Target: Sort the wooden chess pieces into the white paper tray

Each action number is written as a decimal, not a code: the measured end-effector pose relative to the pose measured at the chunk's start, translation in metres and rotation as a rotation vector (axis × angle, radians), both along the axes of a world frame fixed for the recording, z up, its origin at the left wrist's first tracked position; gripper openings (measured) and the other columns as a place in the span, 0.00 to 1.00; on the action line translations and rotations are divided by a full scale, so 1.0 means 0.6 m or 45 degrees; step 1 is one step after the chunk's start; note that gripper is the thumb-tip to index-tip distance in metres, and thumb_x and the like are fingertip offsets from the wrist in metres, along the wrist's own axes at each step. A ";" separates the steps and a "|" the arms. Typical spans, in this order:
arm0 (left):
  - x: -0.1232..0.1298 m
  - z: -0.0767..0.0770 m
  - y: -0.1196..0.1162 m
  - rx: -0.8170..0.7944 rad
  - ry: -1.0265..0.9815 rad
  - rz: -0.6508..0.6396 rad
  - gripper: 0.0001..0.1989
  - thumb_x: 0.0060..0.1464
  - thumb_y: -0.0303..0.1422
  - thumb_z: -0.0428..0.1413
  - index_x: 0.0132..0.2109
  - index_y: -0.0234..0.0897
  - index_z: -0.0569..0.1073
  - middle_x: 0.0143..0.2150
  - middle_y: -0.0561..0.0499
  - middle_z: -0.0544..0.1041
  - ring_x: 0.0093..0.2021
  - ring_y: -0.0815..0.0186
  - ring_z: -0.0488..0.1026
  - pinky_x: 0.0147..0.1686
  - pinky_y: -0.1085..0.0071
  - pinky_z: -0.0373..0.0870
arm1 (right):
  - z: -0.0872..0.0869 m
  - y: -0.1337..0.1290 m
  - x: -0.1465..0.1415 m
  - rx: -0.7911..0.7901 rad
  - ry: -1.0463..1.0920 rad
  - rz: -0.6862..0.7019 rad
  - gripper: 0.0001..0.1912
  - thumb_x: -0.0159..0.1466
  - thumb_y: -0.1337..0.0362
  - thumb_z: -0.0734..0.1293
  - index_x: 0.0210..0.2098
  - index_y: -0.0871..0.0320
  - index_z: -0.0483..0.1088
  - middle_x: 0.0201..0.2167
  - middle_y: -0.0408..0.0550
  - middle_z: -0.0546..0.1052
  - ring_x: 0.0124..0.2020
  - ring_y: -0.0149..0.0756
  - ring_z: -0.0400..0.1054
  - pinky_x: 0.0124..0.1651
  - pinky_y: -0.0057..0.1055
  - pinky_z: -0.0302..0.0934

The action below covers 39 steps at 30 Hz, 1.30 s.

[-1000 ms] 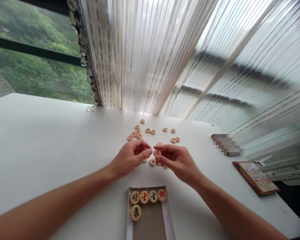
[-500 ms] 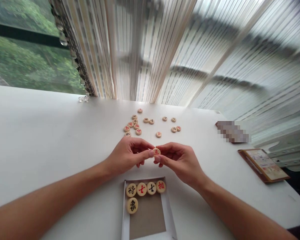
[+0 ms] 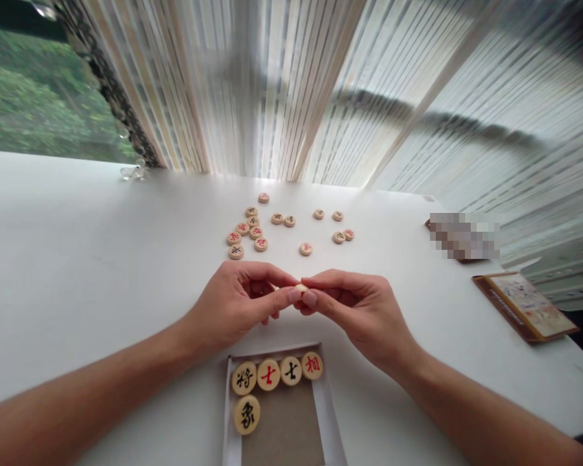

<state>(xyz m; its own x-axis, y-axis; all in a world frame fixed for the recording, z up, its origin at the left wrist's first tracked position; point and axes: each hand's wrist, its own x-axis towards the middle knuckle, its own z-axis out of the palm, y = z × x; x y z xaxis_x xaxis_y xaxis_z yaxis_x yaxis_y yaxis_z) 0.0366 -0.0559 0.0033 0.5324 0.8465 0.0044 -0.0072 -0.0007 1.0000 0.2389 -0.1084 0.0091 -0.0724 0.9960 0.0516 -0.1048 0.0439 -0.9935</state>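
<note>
Between the fingertips of my left hand and my right hand is a small round wooden xiangqi piece. Both hands pinch it, and my thumbs cover most of its face. Below them, near me, lies a shallow white box with a grey-brown bottom. Along its far wall runs a row of pieces: a black one, a red one, another black one and a red one. One more black-marked piece sits under the row's left end.
Several xiangqi pieces, such as a red one and a black one, are scattered on the white table beyond my hands. A brown-edged booklet and a blurred-out item lie at right. A string curtain hangs behind.
The held piece has turned in my fingers; its red character, visible before, is now hidden. Both hands stay pinched together. The whole view has shifted slightly, while the box's pieces keep their arrangement.
</note>
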 end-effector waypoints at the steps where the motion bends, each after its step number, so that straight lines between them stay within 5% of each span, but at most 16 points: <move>1: 0.001 0.002 -0.001 0.001 -0.006 0.000 0.10 0.54 0.39 0.72 0.39 0.37 0.87 0.30 0.48 0.85 0.24 0.69 0.75 0.23 0.76 0.73 | 0.001 0.000 -0.001 0.006 -0.007 -0.008 0.10 0.57 0.60 0.84 0.37 0.53 0.87 0.29 0.47 0.86 0.32 0.39 0.83 0.38 0.33 0.80; 7: 0.004 0.007 -0.005 0.035 -0.015 0.005 0.12 0.55 0.41 0.71 0.39 0.36 0.87 0.30 0.48 0.85 0.24 0.68 0.75 0.23 0.75 0.73 | 0.002 -0.001 -0.004 -0.036 -0.002 -0.046 0.12 0.56 0.56 0.85 0.37 0.53 0.87 0.29 0.48 0.86 0.31 0.41 0.82 0.37 0.38 0.82; 14: 0.001 -0.004 0.000 0.002 -0.034 0.036 0.16 0.55 0.39 0.70 0.48 0.36 0.85 0.31 0.48 0.85 0.25 0.68 0.77 0.24 0.74 0.74 | -0.003 0.001 -0.002 -0.192 0.097 -0.027 0.20 0.54 0.57 0.86 0.45 0.51 0.87 0.39 0.51 0.88 0.40 0.47 0.86 0.48 0.48 0.84; 30: 0.003 -0.004 -0.016 0.195 -0.003 -0.028 0.10 0.58 0.31 0.69 0.47 0.38 0.88 0.36 0.48 0.88 0.27 0.67 0.81 0.27 0.75 0.80 | -0.003 0.002 -0.003 -0.327 0.150 -0.016 0.21 0.42 0.64 0.89 0.32 0.58 0.82 0.26 0.45 0.84 0.26 0.33 0.76 0.28 0.28 0.73; 35: 0.003 -0.001 -0.018 0.353 -0.033 -0.071 0.09 0.60 0.27 0.67 0.47 0.35 0.87 0.35 0.47 0.88 0.31 0.65 0.85 0.28 0.77 0.80 | -0.002 0.000 -0.005 -0.329 0.216 0.023 0.18 0.46 0.62 0.88 0.29 0.59 0.81 0.24 0.46 0.83 0.24 0.32 0.76 0.27 0.26 0.71; 39: 0.004 0.000 -0.017 0.280 -0.089 -0.045 0.09 0.58 0.24 0.68 0.46 0.33 0.87 0.36 0.47 0.88 0.32 0.66 0.86 0.30 0.80 0.81 | -0.001 0.002 -0.004 -0.286 0.246 0.073 0.12 0.54 0.61 0.86 0.32 0.60 0.85 0.25 0.47 0.84 0.25 0.29 0.76 0.31 0.24 0.72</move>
<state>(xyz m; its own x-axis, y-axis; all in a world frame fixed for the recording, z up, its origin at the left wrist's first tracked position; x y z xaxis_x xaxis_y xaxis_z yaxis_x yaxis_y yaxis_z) 0.0389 -0.0659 0.0032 0.5538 0.8018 0.2246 -0.0800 -0.2172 0.9728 0.2363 -0.1074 0.0083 -0.1389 0.9787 -0.1513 -0.2891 -0.1862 -0.9390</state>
